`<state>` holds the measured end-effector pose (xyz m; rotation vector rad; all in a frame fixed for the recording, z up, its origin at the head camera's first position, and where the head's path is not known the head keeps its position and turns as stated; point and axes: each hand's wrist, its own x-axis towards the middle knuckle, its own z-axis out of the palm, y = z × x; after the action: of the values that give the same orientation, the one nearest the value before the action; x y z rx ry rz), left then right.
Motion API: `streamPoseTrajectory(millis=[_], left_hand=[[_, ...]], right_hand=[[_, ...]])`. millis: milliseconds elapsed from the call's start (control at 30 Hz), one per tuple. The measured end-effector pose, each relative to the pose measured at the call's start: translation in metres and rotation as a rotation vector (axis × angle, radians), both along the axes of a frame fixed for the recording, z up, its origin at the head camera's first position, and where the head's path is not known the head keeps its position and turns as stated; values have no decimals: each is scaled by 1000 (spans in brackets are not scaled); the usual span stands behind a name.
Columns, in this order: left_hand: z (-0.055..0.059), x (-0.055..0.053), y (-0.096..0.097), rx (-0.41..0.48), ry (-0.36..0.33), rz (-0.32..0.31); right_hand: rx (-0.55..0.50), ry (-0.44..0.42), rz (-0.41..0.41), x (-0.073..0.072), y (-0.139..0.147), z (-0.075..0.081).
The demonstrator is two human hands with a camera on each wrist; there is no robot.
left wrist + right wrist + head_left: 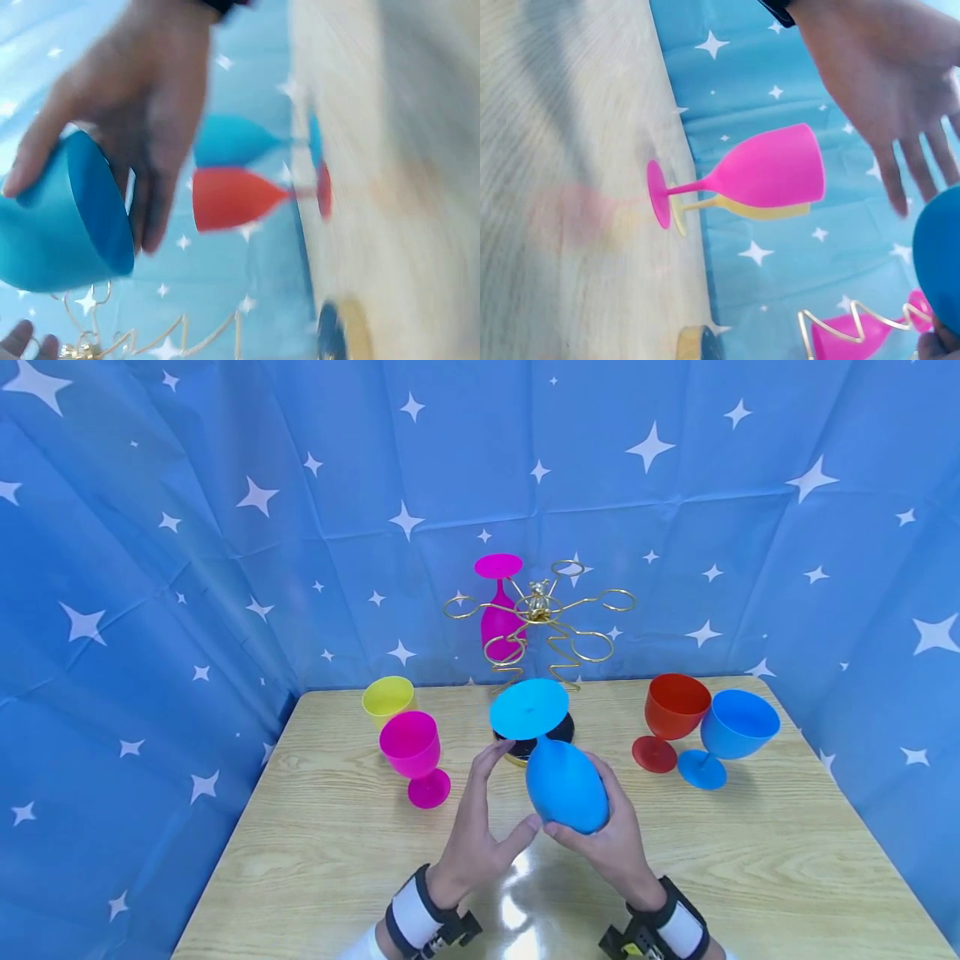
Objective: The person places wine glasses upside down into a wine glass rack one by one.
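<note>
My right hand (617, 839) grips a blue plastic goblet (566, 785) round its bowl, thumb on the near side. The goblet is upside down and tilted, its round foot up and its mouth toward me. Beside it on the left, my left hand (480, 839) is spread with straight fingers, the fingertips close to the foot. In the right wrist view the left hand (900, 90) has nothing in its grasp. Behind the goblet stands a gold wire rack (538, 602) with several loops and a black base. One magenta goblet (498, 631) hangs upside down at its back left.
On the table's left stand a magenta goblet (409, 745) and, behind it, a yellow goblet (387, 697). A red goblet (675, 710) and another blue goblet (738, 727) stand upright side by side on the right. A blue star-patterned cloth (337, 485) hangs behind the wooden table (300, 860).
</note>
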<state>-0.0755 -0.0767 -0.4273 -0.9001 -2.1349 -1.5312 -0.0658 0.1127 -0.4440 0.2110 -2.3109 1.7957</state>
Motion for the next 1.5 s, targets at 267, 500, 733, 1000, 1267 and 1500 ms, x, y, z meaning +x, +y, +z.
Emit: streamPoseTrajectory(millis=[267, 500, 733, 1000, 1267, 1500], left_hand=[[2, 3, 15, 150, -379, -211], [-2, 4, 20, 157, -482, -237], [-4, 3, 22, 154, -520, -192], [-7, 1, 22, 150, -550, -174], [-7, 0, 26, 124, -542, -155], [-11, 1, 33, 95, -554, -131]], right_hand=[[-60, 74, 72, 4, -4, -12], [-123, 59, 118, 5, -9, -23], [-119, 86, 191, 3, -11, -27], [-74, 85, 214, 1, -10, -27], [2, 144, 197, 1, -6, -24], [87, 142, 160, 3, -3, -19]])
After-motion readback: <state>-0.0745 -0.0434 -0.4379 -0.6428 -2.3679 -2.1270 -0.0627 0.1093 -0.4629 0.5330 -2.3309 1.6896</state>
